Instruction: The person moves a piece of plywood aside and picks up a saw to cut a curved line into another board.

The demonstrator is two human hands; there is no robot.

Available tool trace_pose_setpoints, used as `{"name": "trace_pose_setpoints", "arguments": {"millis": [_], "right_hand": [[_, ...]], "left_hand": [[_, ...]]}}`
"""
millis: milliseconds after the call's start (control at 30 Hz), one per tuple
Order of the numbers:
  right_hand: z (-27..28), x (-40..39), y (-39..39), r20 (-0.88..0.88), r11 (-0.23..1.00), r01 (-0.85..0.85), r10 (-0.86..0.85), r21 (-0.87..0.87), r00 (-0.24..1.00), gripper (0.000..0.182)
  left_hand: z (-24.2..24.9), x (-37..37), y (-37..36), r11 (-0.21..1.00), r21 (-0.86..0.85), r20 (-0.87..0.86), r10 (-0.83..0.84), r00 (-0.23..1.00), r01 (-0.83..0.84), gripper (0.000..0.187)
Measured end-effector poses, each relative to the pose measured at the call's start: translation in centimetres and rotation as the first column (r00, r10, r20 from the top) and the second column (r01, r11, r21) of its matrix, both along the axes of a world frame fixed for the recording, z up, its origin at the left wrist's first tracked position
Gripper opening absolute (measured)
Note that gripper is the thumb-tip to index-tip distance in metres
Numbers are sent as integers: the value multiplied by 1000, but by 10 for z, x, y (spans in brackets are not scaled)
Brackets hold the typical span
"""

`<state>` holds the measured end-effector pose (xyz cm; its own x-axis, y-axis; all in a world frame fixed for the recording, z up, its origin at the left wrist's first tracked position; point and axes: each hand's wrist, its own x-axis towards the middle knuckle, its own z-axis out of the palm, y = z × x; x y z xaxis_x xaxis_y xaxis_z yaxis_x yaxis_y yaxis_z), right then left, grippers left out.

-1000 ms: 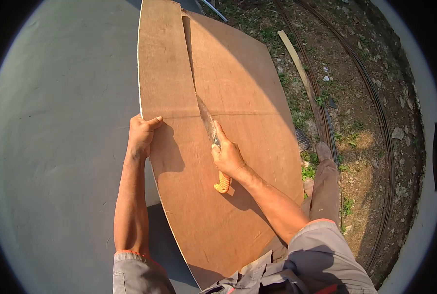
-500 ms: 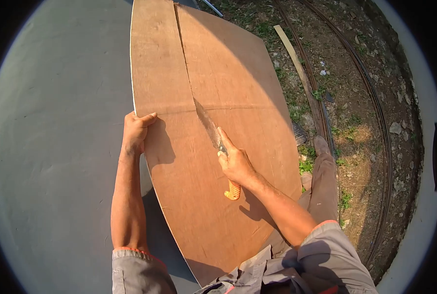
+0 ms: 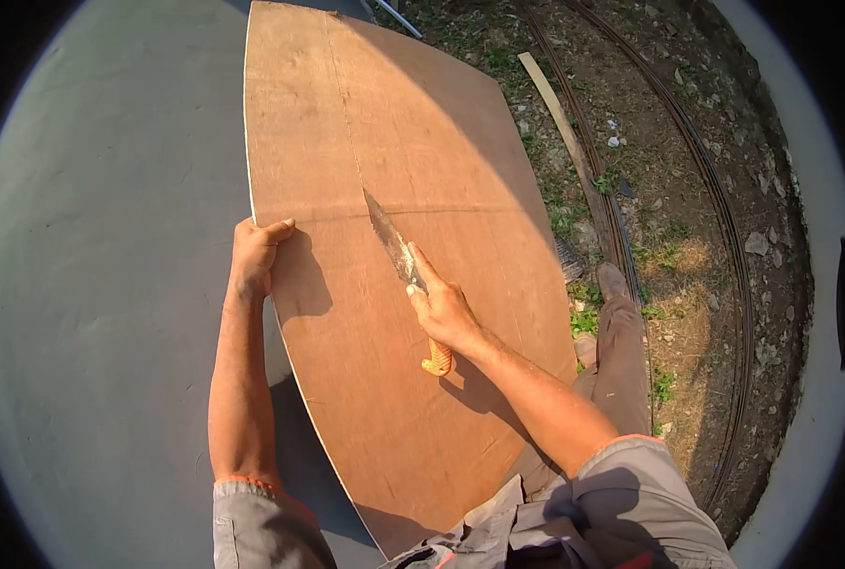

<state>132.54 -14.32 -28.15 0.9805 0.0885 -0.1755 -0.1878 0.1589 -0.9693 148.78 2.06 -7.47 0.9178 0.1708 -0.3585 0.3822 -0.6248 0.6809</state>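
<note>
A large plywood sheet [image 3: 422, 389] lies in front of me, with a thin cut running from its far edge toward the middle. My right hand [image 3: 448, 311] is closed round the orange handle of a hand saw [image 3: 390, 245]. The saw's blade tip sits at the near end of the cut, close to a dark line crossing the sheet. At the sheet's left edge, my left hand [image 3: 257, 254] grips the plywood, thumb on top and fingers hidden underneath.
Under and left of the sheet is a smooth grey surface [image 3: 109, 284]. On the right, long metal rods [image 3: 726, 218] and a wooden strip [image 3: 560, 109] lie on dirt with weeds and stones. A pale wall [image 3: 816, 284] curves along the far right.
The saw and my right hand have shifted slightly up and left. The gap along the cut looks narrower now at its far end. My left hand keeps its hold on the edge.
</note>
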Motion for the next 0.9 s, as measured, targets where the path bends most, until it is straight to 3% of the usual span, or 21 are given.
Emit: {"name": "trace_pose_setpoints", "arguments": {"millis": [67, 100, 167, 433, 500, 633, 700, 900], "right_hand": [[-1, -2, -2, -25, 989, -3, 7, 147, 1000, 74], [2, -2, -7, -18, 990, 0, 2, 141, 1000, 74], [4, 2, -15, -150, 954, -39, 87, 296, 985, 73], [11, 6, -19, -222, 926, -70, 162, 371, 962, 74], [13, 6, -20, -246, 919, -75, 182, 387, 952, 73], [20, 10, -17, -261, 926, -85, 190, 367, 946, 73], [14, 15, -25, -149, 983, -30, 58, 180, 987, 70], [25, 38, -46, -104, 992, -39, 51, 117, 993, 69]], "left_hand": [[1, -3, -1, 1000, -13, 34, 23, 999, -23, 25], [0, -3, -2, 999, -24, 62, 39, 997, -37, 25], [0, -9, 7, 999, -3, 75, 49, 996, -49, 28], [10, -94, -17, 985, 85, 17, 147, 989, -148, 28], [12, -92, -21, 987, 66, -111, 155, 982, -148, 28], [11, -90, -8, 990, 29, -143, 139, 980, -136, 28], [11, -89, -9, 988, 21, -135, 157, 978, -156, 28], [7, -93, -5, 983, 39, -75, 184, 980, -182, 27]]}}
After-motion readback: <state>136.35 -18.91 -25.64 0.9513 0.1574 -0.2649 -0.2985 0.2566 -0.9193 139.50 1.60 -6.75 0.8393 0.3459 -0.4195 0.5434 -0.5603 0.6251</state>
